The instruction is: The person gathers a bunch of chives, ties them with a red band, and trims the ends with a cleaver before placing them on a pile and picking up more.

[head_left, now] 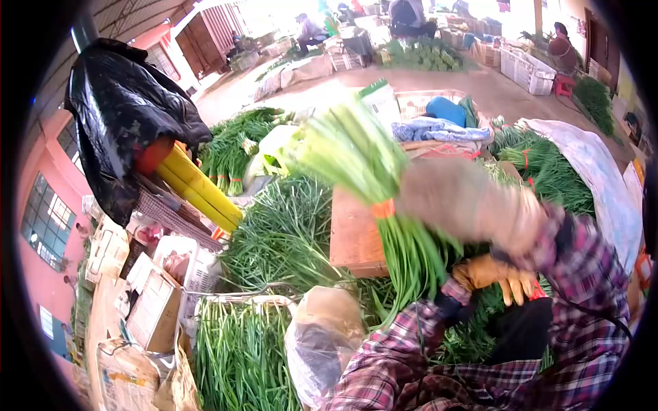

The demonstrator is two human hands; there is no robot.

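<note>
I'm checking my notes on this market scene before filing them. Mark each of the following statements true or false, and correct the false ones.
1. An orange band wraps the bundle of green stalks. True.
2. The bundle lies flat on the floor. False: it is up at the right hand, which is blurred.
3. A black plastic sheet hangs above part of the yellow rolls. True.
4. The left hand wears a bright blue glove. False: its glove is yellowish orange.
5. Nobody else is in the scene. False: other people are in the background, one of them seated.
</note>
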